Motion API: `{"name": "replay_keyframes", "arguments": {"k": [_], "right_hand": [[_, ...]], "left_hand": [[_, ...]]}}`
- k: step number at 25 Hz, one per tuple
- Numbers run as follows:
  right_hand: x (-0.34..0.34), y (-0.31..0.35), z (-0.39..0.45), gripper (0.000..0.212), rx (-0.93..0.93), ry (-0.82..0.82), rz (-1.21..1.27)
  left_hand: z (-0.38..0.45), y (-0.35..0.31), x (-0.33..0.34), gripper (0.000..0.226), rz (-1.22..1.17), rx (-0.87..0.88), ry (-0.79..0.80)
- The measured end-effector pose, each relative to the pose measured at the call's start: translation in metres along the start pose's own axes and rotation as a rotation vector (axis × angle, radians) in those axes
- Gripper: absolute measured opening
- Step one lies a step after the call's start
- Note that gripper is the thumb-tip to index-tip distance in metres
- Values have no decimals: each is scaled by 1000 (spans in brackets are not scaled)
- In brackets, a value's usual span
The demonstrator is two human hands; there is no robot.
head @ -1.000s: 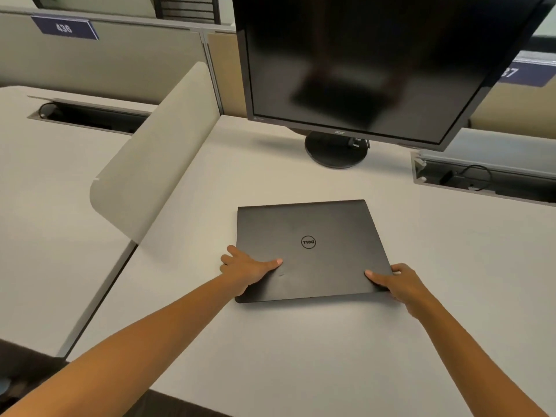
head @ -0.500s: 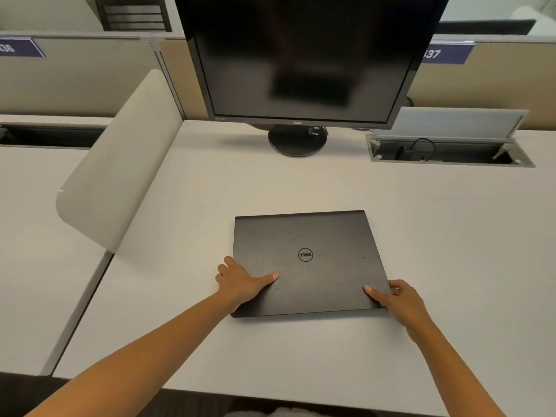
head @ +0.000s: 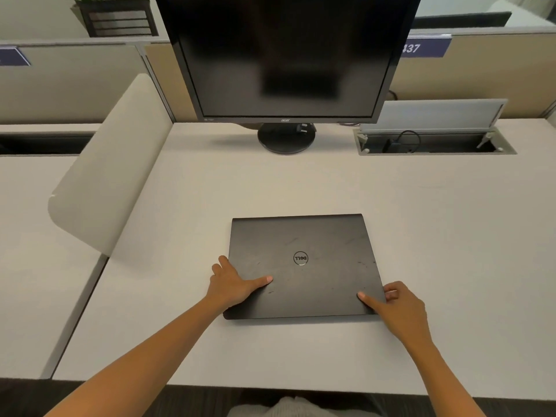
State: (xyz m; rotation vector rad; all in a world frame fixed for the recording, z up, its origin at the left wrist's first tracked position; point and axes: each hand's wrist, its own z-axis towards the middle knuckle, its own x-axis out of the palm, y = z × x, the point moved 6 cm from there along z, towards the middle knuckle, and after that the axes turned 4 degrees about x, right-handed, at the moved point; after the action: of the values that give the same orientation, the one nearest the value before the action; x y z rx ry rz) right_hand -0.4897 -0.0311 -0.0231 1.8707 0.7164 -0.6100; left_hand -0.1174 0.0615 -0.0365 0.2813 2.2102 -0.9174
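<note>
Head view, one entry: a closed black laptop (head: 301, 284), lid up with its round logo (head: 301, 258) showing, lay flat on the pale desk (head: 451, 236) toward the front edge, well apart from the monitor (head: 285, 55) standing at the back. I logged the left hand (head: 234, 285) with its thumb laid across the lid and its fingers curled down over the left side edge, holding the laptop near its front left corner. The right hand (head: 400, 308) had its thumb on the lid and its fingers hooked round the right side edge by the front corner, likewise holding it. Whether any fingertips reached under the base I could not tell. Other items: an open cable hatch (head: 436, 145) sunk in the desk at back right, and a curved screen panel (head: 111, 176) along the left side. Risks as I judged them: both holds sat at the near corners only, so a lift from there would leave the far end heavy and the smooth shell might slide out from under the thumbs. A finger catching the front lip could part the lid instead of raising the whole machine. A hard push forward could run the far edge into the monitor foot (head: 285, 142).
</note>
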Motion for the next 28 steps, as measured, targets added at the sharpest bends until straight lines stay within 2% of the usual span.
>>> {"name": "replay_keyframes", "arguments": {"k": [2, 4, 7, 10, 13, 16, 21, 28], "right_hand": [[-6, 7, 2, 54, -108, -61, -75], [-7, 11, 10, 57, -167, -38, -21], [0, 17, 31, 68, -187, 58, 136], [9, 32, 54, 71, -165, 120, 296], [19, 46, 66, 68, -212, 144, 356], [26, 45, 62, 68, -252, 146, 325], [31, 47, 48, 96, -315, 184, 174], [29, 45, 45, 96, -322, 170, 169]], "left_hand": [[2, -1, -3, 107, 70, 25, -18], [6, -6, -9, 102, 162, 97, -125], [16, -13, -16, 104, -17, 261, -224], [23, -15, -16, 110, -307, 292, -185], [18, -9, -10, 118, -432, 308, -173], [18, -1, -8, 118, -405, 321, -155], [15, -1, -7, 123, -358, 334, -132], [10, 0, -4, 126, -329, 334, -140]]}}
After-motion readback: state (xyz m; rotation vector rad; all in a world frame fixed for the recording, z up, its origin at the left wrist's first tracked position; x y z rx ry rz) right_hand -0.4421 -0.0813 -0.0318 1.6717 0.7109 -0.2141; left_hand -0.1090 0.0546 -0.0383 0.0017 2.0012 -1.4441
